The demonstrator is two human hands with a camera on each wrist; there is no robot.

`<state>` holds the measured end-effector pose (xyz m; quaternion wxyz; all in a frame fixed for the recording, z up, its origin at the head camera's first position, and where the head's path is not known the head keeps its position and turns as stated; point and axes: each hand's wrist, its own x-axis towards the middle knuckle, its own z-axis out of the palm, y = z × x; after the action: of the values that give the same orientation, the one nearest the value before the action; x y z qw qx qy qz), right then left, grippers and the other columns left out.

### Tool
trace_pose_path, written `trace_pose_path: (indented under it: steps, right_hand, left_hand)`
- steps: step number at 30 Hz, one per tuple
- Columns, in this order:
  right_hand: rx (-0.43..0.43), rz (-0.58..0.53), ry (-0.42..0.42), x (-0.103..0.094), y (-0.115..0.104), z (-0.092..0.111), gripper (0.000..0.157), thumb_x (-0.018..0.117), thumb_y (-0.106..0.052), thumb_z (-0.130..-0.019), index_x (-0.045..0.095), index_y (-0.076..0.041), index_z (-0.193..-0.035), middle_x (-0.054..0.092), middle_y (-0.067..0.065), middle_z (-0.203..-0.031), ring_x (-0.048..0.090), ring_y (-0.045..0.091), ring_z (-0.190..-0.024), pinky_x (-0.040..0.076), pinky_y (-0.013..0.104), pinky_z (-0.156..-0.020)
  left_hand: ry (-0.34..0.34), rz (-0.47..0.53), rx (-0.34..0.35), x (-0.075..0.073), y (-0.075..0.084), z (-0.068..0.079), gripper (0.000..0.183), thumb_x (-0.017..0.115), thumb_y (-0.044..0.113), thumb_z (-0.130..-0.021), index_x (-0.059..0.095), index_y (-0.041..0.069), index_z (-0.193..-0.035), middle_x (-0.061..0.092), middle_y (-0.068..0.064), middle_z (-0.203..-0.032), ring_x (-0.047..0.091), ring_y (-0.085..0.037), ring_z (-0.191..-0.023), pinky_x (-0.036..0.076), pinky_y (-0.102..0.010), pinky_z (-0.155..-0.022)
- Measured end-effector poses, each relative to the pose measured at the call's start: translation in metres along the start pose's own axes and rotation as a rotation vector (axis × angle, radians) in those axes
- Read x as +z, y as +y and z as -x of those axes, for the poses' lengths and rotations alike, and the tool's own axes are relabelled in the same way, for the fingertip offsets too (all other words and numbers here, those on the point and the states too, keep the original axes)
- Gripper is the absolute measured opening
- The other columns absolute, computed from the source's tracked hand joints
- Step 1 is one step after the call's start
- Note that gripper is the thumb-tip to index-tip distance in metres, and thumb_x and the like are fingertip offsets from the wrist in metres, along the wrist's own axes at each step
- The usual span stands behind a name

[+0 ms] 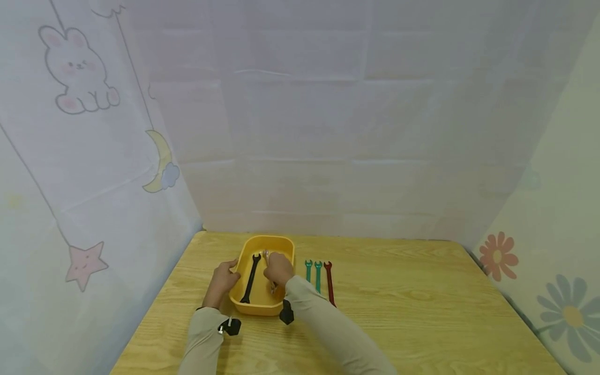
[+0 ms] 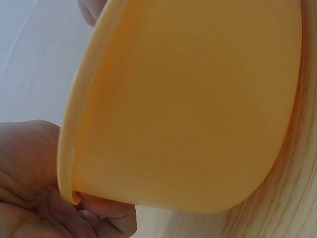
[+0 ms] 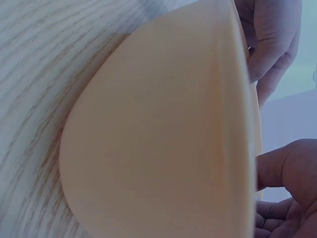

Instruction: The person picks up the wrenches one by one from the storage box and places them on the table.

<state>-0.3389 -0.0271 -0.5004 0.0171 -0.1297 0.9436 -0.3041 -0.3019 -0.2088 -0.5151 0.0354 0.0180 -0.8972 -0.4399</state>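
Yellow tray (image 1: 261, 310) on wooden table (image 1: 412, 312); contents: black wrench (image 1: 251, 281), lying lengthwise at L side, + silver wrench (image 1: 274, 288) within tray walls, R of black one; R hand (image 1: 279, 269) closed abt. silver wrench's middle, both ends showing; contact w/ tray floor: can't tell; L hand (image 1: 224, 278) pinches tray's L rim, thumb on rim, fingers outside; outside tray, R side: two green wrenches (image 1: 318, 276), then red wrench (image 1: 330, 282), roughly parallel, apart.

Silver wrench (image 1: 274, 287) in yellow tray (image 1: 260, 310)

No lettering or numbers can be read.
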Motion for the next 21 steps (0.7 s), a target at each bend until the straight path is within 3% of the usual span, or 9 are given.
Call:
trace_pose_path:
  steps: [7,18,21]
  right_hand:
    - [-0.025,-0.062,0.015,-0.007,-0.002,0.005,0.035,0.065,0.004,-0.082,0.047,-0.009,-0.055,0.041,0.002,-0.047,0.045,0.014,-0.040,0.035,0.023,-0.038]
    - [-0.026,-0.016,0.045,-0.014,-0.001,0.007,0.039,0.068,-0.002,-0.085,0.049,-0.012,-0.053,0.044,-0.003,-0.045,0.044,0.009,-0.039,0.034,0.021,-0.039]
    - [-0.018,-0.053,0.034,-0.017,-0.001,0.009,0.038,0.068,-0.001,-0.085,0.050,-0.011,-0.054,0.045,-0.002,-0.046,0.045,0.010,-0.039,0.034,0.021,-0.038]
  left_hand:
    - [-0.001,-0.001,-0.014,0.000,-0.001,-0.001,0.054,0.053,-0.004,-0.089,0.047,-0.011,-0.141,0.069,-0.023,-0.085,0.043,-0.013,-0.049,0.040,-0.027,-0.048]
    - [-0.001,0.009,-0.016,0.000,-0.001,0.000,0.054,0.053,-0.004,-0.089,0.047,-0.010,-0.142,0.068,-0.023,-0.084,0.039,-0.013,-0.048,0.038,-0.027,-0.047]
    - [0.000,0.010,-0.011,0.000,-0.001,0.000,0.054,0.053,-0.004,-0.089,0.048,-0.010,-0.142,0.067,-0.021,-0.080,0.039,-0.012,-0.047,0.037,-0.026,-0.047]
